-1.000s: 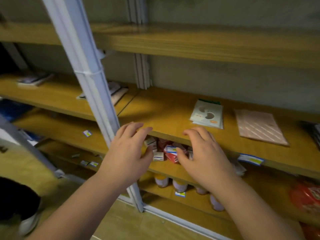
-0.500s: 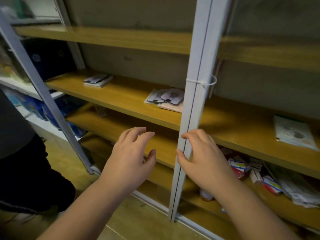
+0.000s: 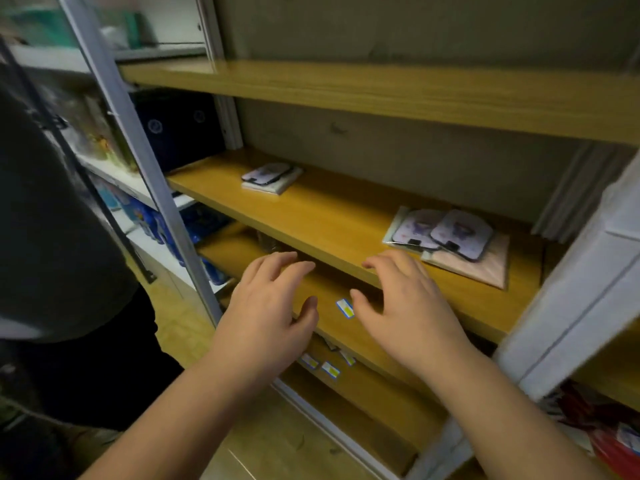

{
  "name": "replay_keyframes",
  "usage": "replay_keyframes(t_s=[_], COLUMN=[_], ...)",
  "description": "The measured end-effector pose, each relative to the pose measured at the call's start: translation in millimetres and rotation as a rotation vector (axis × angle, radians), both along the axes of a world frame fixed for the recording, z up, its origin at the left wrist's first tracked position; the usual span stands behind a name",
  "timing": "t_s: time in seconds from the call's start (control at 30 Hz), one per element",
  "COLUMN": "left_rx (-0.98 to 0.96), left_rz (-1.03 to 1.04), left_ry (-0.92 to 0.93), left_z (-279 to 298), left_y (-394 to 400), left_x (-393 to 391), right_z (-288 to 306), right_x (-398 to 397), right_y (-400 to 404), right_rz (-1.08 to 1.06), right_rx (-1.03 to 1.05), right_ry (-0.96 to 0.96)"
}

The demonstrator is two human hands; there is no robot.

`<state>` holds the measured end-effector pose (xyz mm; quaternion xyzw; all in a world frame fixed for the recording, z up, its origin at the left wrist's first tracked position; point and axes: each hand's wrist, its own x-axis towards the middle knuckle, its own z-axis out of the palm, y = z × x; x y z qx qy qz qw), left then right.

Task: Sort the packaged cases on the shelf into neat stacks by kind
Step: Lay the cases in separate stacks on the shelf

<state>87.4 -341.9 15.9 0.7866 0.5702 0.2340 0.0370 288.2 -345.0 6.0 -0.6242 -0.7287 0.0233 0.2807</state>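
Wooden shelf (image 3: 329, 216): carries the packaged cases at mid-frame.
Loose cases (image 3: 446, 235): fanned and overlapping, centre right, on a pink pack; not yet squared.
Small stack (image 3: 270, 176): upper centre, well apart, likely another kind.
Left hand (image 3: 268, 306): fingers spread, holding nothing.
Right hand (image 3: 405, 306): also spread and empty, nearest the loose cases, seemingly poised to gather them.

Dim indoor light, motion-blurred, wide-angle bending at edges.
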Motion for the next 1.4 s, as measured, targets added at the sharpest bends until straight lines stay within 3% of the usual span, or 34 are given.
replay_keyframes(t_s=[0.43, 0.73, 0.93, 1.17, 1.4], left_rx=[-0.028, -0.099, -0.08, -0.276, -0.403], left_rz=[0.026, -0.085, -0.002, 0.114, 0.124], left_ry=[-0.008, -0.101, -0.135, 0.156, -0.129], left_z=[-6.1, -32.4, -39.6, -33.9, -24.5], left_y=[145.6, 277.7, 373.4, 467.9, 484.3], left_x=[-64.8, -109.8, -118.9, -113.7, -122.6], right_z=[2.9, -4.8, -11.0, -15.5, -20.1], right_x=[-51.0, -88.7, -119.2, -143.8, -153.5], right_y=[131.6, 184.1, 210.1, 224.0, 234.1], right_rz=[0.026, -0.159, -0.268, -0.326, -0.367], right_rx=[-0.092, -0.138, -0.132, -0.138, -0.146], right_ry=[-0.03, -0.023, 0.003, 0.003, -0.018])
